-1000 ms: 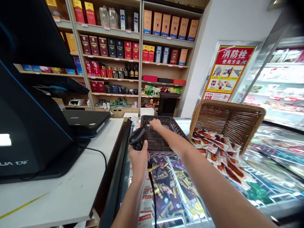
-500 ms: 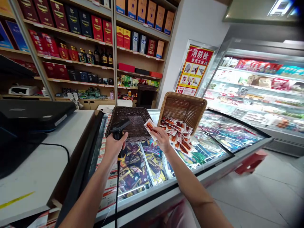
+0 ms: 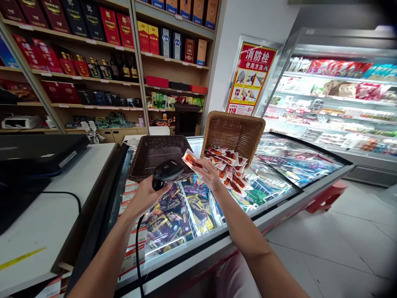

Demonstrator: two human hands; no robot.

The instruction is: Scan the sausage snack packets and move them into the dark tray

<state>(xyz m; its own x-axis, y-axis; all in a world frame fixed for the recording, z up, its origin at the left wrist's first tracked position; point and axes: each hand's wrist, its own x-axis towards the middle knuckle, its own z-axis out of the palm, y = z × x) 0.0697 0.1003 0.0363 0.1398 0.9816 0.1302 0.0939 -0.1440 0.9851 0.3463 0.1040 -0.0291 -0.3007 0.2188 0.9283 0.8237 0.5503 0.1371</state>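
The slim sausage packet [image 3: 190, 158] is up off the glass, pinched near its lower end between the thumb and fingers of my right hand [image 3: 211, 174], its free end pointing up and left beside the dark basket [image 3: 164, 145]. With so little of the wrapper held, I'd say a slack pinch or a knock against the rim could let it slide out or swing round. In my left hand [image 3: 147, 198] my fingers are wrapped around the handle of a black scanner [image 3: 169, 167], its head in front of the dark basket and turned towards the packet. Whether a code faces it I cannot tell; a crease or glare on the film could spoil a reading. The scanner's cable [image 3: 137, 252] hangs below my wrist and might snag on the freezer [image 3: 288, 205] edge if tugged. Just right of my right hand, the tan basket [image 3: 225, 128] stands tipped, its mouth towards me, with a loose heap of packets [image 3: 234, 176] spilling from it onto the glass; a careless brush of my knuckles could send some sliding. Farther left is the white counter [image 3: 25, 244].
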